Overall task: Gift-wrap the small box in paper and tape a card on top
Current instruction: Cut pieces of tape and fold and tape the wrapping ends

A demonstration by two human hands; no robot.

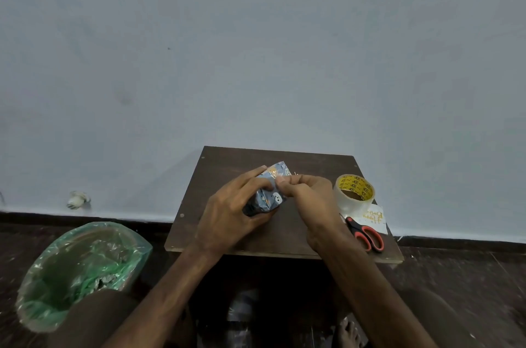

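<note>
1. Small box (270,198), covered in blue patterned paper (282,169), is tilted between both hands over the middle of the tabletop (227,161).
2. Left hand (230,214): its grip wraps the box from 7 o'clock, fingers curled round it.
3. Right hand (310,199): narrow grip, fingertips pinching the paper at the box's 2 o'clock edge.
4. Tape roll (354,191) stands at 3 o'clock from the box. Scissors (365,234) lie at 4 o'clock, overlapping the card (375,218).
5. Green-lined bin (79,271) stands on the floor at 8 o'clock.

Small box (269,201) in blue patterned paper (280,169)
</note>
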